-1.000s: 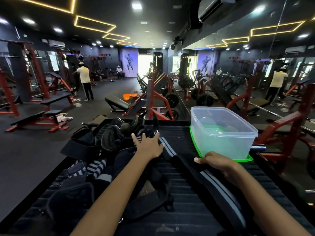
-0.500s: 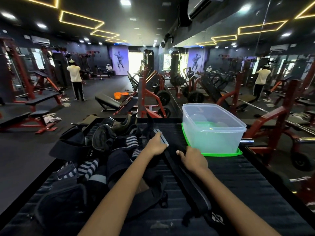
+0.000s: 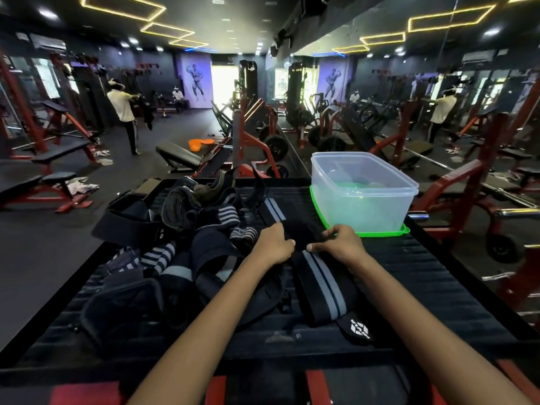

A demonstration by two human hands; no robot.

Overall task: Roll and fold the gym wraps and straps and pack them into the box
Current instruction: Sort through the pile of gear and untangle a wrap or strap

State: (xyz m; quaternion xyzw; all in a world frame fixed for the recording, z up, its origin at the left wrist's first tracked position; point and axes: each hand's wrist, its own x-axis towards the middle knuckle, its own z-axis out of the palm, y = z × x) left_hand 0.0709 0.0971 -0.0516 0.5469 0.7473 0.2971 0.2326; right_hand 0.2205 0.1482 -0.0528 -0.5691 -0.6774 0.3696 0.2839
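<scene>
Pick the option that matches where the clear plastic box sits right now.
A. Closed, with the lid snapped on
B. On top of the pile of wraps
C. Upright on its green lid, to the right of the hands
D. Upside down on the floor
C: the clear plastic box stands open and upright on the green lid, just beyond the right hand.

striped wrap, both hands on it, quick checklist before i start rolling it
1. Left hand grips the striped wrap: ok.
2. Right hand grips the same wrap: ok.
3. Wrap lies flat toward the logo end: ok.
4. Far end is free of the heap of straps: cannot tell; it runs close beside the heap.
5. Clear box is open, within view, standing on its green lid: ok.
6. Box has room: cannot tell; faint shapes show through its wall.
</scene>
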